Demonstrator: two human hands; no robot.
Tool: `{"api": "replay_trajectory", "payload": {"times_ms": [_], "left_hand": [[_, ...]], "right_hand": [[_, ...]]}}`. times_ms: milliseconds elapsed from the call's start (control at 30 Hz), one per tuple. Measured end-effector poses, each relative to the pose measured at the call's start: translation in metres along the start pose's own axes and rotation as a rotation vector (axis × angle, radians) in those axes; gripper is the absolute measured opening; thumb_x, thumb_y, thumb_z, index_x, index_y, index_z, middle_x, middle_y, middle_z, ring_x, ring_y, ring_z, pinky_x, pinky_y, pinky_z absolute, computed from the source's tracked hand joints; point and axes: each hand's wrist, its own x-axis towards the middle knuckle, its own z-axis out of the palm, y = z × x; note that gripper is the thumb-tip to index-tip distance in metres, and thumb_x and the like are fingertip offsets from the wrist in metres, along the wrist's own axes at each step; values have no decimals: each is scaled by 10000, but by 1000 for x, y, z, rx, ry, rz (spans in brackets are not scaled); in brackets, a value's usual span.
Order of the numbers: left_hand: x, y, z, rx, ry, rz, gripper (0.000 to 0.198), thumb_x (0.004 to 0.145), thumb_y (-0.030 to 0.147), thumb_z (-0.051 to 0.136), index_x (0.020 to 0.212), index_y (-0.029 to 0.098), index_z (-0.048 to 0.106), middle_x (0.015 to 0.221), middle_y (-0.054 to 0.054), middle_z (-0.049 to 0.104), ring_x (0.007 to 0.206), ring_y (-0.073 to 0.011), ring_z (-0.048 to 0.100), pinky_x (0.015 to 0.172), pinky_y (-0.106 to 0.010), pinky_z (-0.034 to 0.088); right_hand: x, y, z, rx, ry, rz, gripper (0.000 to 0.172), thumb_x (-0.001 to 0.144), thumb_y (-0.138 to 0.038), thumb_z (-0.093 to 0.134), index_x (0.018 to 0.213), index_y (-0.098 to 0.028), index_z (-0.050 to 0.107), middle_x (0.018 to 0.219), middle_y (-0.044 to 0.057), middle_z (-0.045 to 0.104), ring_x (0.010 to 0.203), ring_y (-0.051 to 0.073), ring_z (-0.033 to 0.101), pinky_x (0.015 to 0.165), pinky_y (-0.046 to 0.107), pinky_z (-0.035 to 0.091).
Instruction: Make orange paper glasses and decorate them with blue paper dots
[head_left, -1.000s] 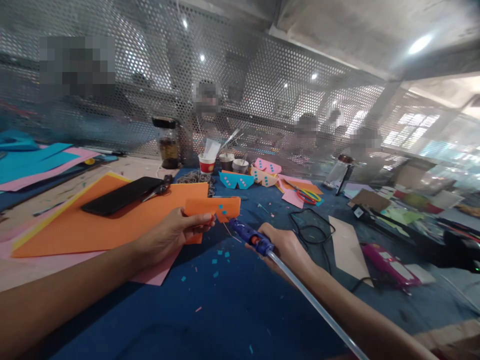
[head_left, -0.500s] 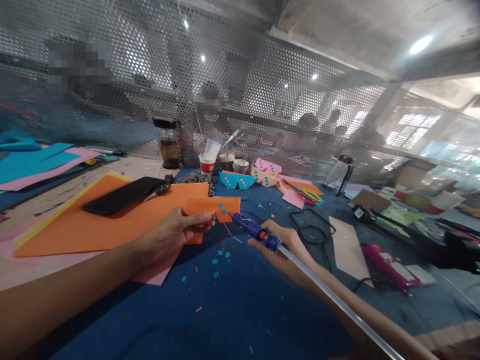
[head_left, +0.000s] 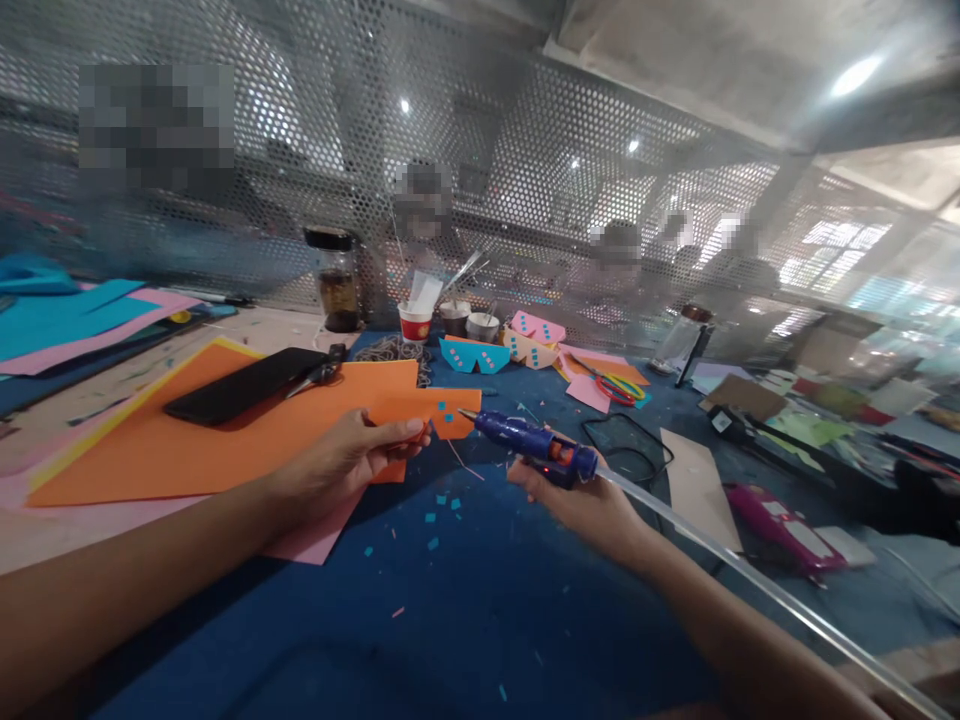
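Between thumb and fingers, my left hand [head_left: 386, 445] pinches an orange paper cutout [head_left: 412, 403] with small blue squares on its right part. My right hand [head_left: 574, 492] is wrapped round a blue glue gun [head_left: 517, 432], whose metal tip points left at the cutout, close to the blue squares. A long clear glue stick [head_left: 697, 535] runs out of the gun's back end. Below the cutout, several loose blue paper squares [head_left: 433, 518] lie on the blue table surface [head_left: 360, 640]. Orange sheets [head_left: 150, 455] lie beneath and beside my left hand.
A black phone [head_left: 240, 388] and small cutters [head_left: 319, 370] rest on the orange sheets. Behind stand a jar [head_left: 339, 285], paper cups [head_left: 415, 323] and folded paper cutouts [head_left: 474, 355]. Scissors [head_left: 619, 390], a black cable [head_left: 637, 455] and a purple power strip [head_left: 784, 530] lie rightward.
The glue gun has moved right and slightly up, its tip drawing back from the blue squares. My right hand has moved with it. My left hand still holds the cutout in nearly the same place.
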Motion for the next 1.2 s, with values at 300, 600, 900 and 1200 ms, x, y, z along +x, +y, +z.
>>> {"api": "replay_trajectory", "payload": {"times_ms": [300,600,900,1200], "left_hand": [[1,1,0,-15,28,-28,279,713,383,1015,895,218,883,925,-70,827,892,-213,721,856,-339,578],[1,3,1,5,32,-25,285,703,383,1008,885,205,879,922,-75,825,880,-227,730,868,-366,605],[3,1,-1,-32,24,-22,286,700,348,1015,902,208,871,906,-52,827,857,-202,732,821,-327,600],[1,1,1,-54,12,-20,188,780,295,957,919,196,877,892,-17,839,863,-202,731,835,-321,581]], "right_hand": [[4,-5,-10,383,-243,206,456,797,-557,920,977,-179,740,777,10,722,571,101,565,520,232,464],[2,2,-17,49,-400,178,340,917,-542,820,951,-210,754,698,-23,669,581,129,584,485,230,424],[3,-8,-17,-34,-420,-6,330,937,-410,802,723,-208,651,645,-66,507,576,96,437,505,221,336],[3,-6,-16,-91,-444,-41,278,952,-426,794,794,-208,725,699,-52,610,627,114,494,537,226,363]]}}
